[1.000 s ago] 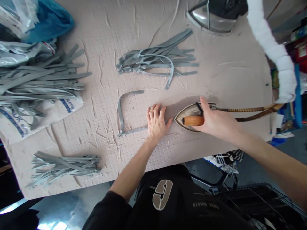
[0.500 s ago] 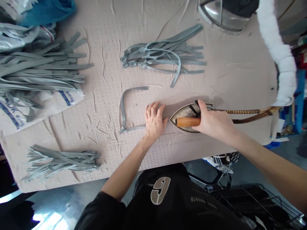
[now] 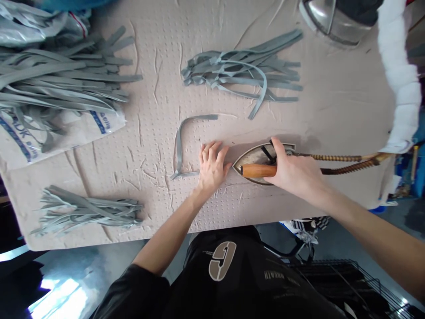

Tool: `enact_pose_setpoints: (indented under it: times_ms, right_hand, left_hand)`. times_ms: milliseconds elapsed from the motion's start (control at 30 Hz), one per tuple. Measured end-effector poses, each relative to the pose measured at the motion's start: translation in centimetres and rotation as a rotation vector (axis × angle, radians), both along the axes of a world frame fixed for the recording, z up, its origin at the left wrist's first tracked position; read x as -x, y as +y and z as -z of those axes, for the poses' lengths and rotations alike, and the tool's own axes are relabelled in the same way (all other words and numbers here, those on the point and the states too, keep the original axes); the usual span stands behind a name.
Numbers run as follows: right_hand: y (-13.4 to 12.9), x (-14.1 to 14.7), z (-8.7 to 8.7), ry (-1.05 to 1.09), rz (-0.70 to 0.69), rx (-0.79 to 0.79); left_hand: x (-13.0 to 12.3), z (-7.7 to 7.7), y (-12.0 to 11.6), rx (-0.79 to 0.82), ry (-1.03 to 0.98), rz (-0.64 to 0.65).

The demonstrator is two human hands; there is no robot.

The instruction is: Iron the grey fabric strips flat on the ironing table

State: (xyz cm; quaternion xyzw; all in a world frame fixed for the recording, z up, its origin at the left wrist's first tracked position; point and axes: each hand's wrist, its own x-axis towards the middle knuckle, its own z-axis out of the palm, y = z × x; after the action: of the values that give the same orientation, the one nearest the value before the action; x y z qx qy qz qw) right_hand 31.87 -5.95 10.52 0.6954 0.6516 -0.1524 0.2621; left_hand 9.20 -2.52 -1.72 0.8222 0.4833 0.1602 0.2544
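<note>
My left hand lies over a narrow grey fabric strip, its bent fingers and thumb holding the strip against the padded table. From that hand the strip runs left, folds at a corner and curves up to a loose end. My right hand is closed around the wooden handle of an iron, which rests on the table. The iron's pointed tip sits just right of my left thumb. Whatever part of the strip lies beneath the iron is hidden.
Bundles of grey strips lie at the top middle, lower left and upper left, the last on a printed plastic bag. Another iron stands at the top right. A white-wrapped hose joins the cords. Loose threads litter the table.
Both hands and the iron have slid slightly left along the table, and less strip shows left of my left hand. The whole view has also shifted a little.
</note>
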Motion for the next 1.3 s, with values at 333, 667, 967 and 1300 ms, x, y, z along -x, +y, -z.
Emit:
enact_pose_setpoints:
  times_ms: [333,667,967,1300]
  right_hand:
    - [0.1,0.6,-0.3,-0.007,-0.014,-0.002]
    - [1.2,3.1,0.0,-0.005,-0.045,0.018]
    - [1.7,5.0,0.2,0.018,-0.083,0.007]
    - [3.0,9.9,0.2,0.021,-0.193,-0.029]
  left_hand:
    - [2.3,-0.2,0.6,0.01,-0.007,0.06]
    - [3.9,-0.5,1.1,0.025,-0.008,0.03]
    - [8.4,-1.0,1.6,0.015,0.055,0.0]
    - [11.6,-0.8,1.1,-0.038,0.075,-0.05]
